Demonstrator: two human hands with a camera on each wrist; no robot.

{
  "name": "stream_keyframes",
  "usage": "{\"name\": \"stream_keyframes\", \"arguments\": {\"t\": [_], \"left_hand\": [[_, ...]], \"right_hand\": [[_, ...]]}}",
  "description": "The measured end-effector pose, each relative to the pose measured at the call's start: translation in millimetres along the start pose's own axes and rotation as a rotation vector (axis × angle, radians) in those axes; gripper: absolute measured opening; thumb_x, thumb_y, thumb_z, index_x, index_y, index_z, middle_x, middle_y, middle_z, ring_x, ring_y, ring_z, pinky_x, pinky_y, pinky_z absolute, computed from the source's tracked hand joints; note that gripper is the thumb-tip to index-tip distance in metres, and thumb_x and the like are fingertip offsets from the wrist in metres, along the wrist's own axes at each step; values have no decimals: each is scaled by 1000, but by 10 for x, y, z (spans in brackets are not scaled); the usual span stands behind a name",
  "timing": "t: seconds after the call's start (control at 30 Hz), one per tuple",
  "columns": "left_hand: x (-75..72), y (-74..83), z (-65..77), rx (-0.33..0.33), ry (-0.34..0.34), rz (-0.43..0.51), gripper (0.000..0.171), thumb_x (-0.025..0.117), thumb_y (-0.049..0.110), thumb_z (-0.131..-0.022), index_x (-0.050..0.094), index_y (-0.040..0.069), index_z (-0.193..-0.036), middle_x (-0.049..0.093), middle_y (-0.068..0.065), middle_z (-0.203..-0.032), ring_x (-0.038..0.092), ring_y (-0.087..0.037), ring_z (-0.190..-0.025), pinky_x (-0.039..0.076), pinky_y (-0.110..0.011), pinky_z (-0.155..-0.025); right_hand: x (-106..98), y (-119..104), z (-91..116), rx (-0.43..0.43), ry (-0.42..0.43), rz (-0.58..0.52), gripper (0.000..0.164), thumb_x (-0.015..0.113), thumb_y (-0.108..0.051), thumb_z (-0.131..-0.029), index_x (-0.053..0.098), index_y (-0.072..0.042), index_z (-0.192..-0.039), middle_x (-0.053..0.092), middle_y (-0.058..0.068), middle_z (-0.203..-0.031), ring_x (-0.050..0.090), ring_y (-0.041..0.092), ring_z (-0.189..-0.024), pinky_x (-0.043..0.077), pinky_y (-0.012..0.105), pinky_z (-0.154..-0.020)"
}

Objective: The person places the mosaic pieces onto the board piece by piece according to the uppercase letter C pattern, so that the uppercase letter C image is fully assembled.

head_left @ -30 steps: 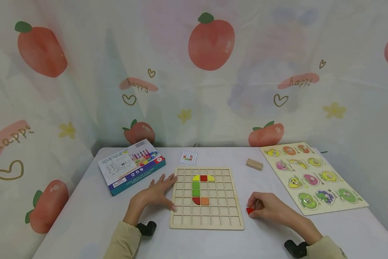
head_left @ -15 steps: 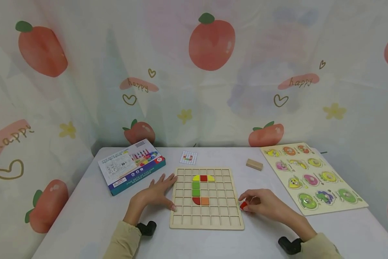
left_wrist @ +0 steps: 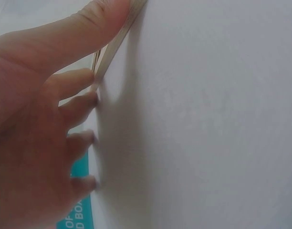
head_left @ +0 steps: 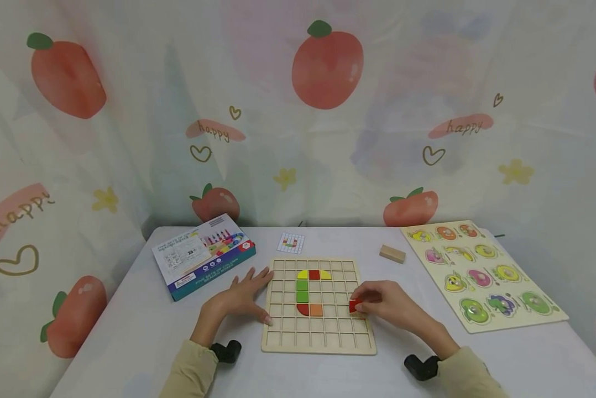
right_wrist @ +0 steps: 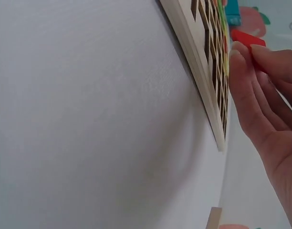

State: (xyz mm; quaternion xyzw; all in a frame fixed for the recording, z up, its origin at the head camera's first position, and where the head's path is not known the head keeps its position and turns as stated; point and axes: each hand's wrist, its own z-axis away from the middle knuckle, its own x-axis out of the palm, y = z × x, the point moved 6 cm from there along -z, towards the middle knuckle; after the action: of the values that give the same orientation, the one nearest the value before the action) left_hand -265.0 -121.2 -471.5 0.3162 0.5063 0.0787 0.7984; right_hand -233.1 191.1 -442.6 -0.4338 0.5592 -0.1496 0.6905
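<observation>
A wooden grid board (head_left: 319, 342) lies flat on the white table, several coloured tiles set in its cells. Among them are a red square tile (head_left: 314, 275), a green tile (head_left: 302, 297), a dark red rounded tile (head_left: 303, 309) and an orange tile (head_left: 316, 310). My left hand (head_left: 238, 298) rests at the board's left edge, fingers spread, thumb (left_wrist: 96, 24) on the rim. My right hand (head_left: 390, 303) pinches a red tile (head_left: 353, 306) between thumb and fingertips, over the right part of the board. The right wrist view shows this red tile (right_wrist: 248, 38) tilted above the board's surface.
A small pattern card (head_left: 291, 242) lies behind the board. To the left is a box (head_left: 203, 257) with a teal side. On the right are a small wooden block (head_left: 392, 254) and a fruit puzzle board (head_left: 482, 276). A printed cloth hangs behind the table.
My right hand has moved left with the red tile, from the table beside the board to over its right columns. The left hand has stayed in place.
</observation>
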Motion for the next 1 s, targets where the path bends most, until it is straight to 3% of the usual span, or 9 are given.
{"name": "stream_keyframes", "arguments": {"t": [0.53,0.7,1.0], "left_hand": [[11,50,3,-21,-1,-6,109,92,38,-74,32,17,-163,20,-5,-173,2,-38,-161,-2,-66,-126],[16,80,11,-19,-2,-1,109,92,38,-74,32,17,-163,20,-5,-173,3,-38,-161,-2,-66,-126],[20,78,-9,-18,-1,-11,109,91,39,-74,32,18,-163,21,-5,-173,3,-37,-161,-3,-65,-126]], "right_hand": [[326,-135,-237,18,-39,-45,6,74,-7,-93,76,-5,-99,74,4,-93,68,13,-75,59,20,-69],[357,-140,-253,43,-35,-10,5,73,-5,-93,76,-5,-97,72,1,-87,66,11,-69,57,21,-65],[344,-164,-258,14,-54,26,9,75,-10,-92,77,-6,-100,72,0,-85,66,10,-67,53,22,-64]]}}
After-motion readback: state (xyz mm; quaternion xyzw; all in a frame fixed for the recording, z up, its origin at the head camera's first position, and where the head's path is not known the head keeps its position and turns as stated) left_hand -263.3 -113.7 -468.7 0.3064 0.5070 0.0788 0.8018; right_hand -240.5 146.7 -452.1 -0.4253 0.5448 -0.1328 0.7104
